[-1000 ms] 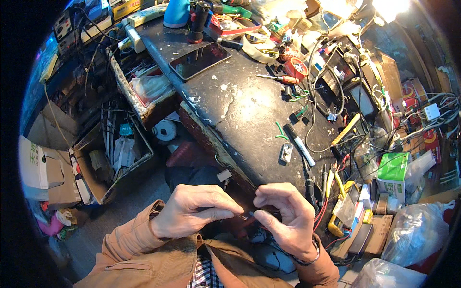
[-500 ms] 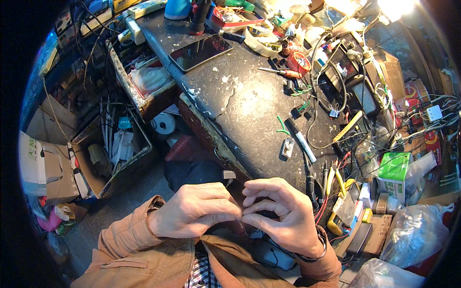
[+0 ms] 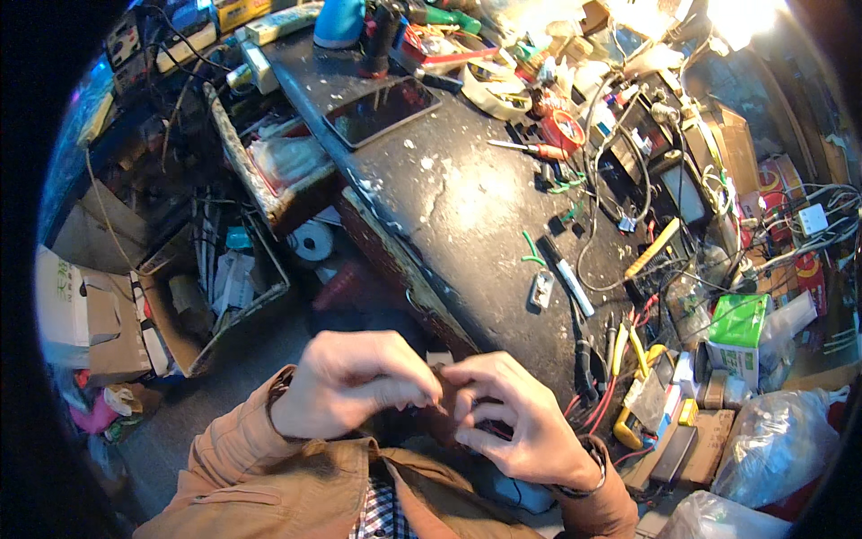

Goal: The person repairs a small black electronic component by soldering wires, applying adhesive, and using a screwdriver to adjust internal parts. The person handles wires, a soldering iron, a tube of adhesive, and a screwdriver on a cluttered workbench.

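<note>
My left hand (image 3: 355,384) is closed in a pinch in front of my jacket, its thumb and fingertips pressed together. Close beside it, my right hand (image 3: 521,415) has its fingers curled inward, with the tips almost meeting those of the left. Whatever lies between the fingertips is too small and dark to make out. Beyond the hands runs the worn edge of the dark workbench (image 3: 426,193). On the bench nearest to them are a small white-and-metal piece (image 3: 541,288) and a marker pen (image 3: 575,287).
A black tablet-like panel (image 3: 384,111) lies at the far left of the bench. Tangled cables, a screwdriver (image 3: 530,149) and yellow-handled pliers (image 3: 639,350) crowd the right. An open drawer (image 3: 260,193) and a box of scraps (image 3: 238,328) stand on the left.
My left hand has turned slightly, its fingertips more plainly pinched. The right hand has lowered a little and its thumb has drawn away from the left fingers. The view has shifted slightly.
</note>
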Demonstrator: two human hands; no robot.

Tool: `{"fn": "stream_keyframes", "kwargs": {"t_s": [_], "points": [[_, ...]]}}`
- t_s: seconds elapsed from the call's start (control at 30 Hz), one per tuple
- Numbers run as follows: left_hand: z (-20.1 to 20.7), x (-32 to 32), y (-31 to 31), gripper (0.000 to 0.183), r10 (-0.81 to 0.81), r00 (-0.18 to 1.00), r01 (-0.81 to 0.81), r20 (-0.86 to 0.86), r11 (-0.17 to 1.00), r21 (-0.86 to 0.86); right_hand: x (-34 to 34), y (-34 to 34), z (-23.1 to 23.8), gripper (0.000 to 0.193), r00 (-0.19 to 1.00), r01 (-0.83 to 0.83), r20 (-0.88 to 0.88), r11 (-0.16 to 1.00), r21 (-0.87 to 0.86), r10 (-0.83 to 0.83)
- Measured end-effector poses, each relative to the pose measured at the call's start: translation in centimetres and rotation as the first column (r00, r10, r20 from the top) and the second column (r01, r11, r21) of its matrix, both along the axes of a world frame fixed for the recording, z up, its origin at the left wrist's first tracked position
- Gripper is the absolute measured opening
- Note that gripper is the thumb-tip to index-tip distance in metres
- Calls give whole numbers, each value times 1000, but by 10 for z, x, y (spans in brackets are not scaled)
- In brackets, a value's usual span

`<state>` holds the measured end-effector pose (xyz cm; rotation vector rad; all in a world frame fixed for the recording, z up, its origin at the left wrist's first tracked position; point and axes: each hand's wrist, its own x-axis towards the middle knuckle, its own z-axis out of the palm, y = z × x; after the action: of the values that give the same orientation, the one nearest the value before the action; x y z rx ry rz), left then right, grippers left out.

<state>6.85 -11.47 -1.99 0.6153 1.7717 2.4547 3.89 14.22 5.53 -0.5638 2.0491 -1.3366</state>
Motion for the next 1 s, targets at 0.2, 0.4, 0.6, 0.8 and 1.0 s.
{"fn": "stream_keyframes", "kwargs": {"t_s": [0.2,0.4,0.6,0.8,1.0], "points": [[9,-13,-6,33,-54,935,-76,349,934,350,15,2,-16,21,941,336,-59,941,51,-333],[23,-22,8,22,-67,928,-101,366,900,424,7,-29,-35,43,872,261,-370,944,-202,-320],[33,-28,14,21,-13,918,-127,396,936,327,5,-46,-37,22,885,168,-399,964,-207,-240],[14,-33,12,18,96,935,-191,342,948,255,-1,-23,-15,24,971,237,70,955,-179,-228],[-13,-12,17,48,-30,888,-66,458,979,191,-12,-16,-21,25,856,508,333,762,-402,-395]]}}
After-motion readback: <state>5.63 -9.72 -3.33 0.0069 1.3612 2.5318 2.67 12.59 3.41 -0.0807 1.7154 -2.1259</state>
